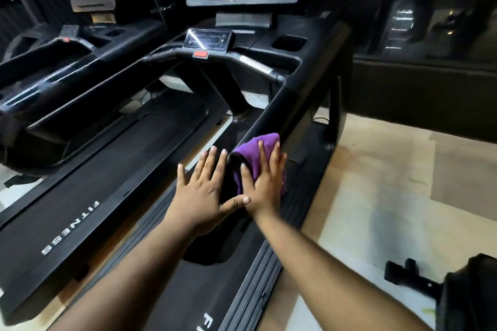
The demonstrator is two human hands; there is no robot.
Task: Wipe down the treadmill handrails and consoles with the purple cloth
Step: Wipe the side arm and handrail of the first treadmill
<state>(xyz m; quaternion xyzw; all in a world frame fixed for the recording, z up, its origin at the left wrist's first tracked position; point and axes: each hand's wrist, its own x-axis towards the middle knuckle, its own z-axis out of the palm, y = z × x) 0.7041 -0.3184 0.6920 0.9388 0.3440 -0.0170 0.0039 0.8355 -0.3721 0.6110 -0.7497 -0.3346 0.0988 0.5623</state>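
I see both hands near the centre of the frame, on the black handrail (271, 113) that runs from the console (208, 40) at upper centre toward me. My right hand (265, 183) lies flat, fingers extended, pressing the purple cloth (258, 148) onto the rail; the cloth drapes over the rail beneath the palm. My left hand (204, 193) is spread wide open just beside it, gripping nothing, its thumb touching the right hand. The treadmill belt (88, 196) fills the lower left.
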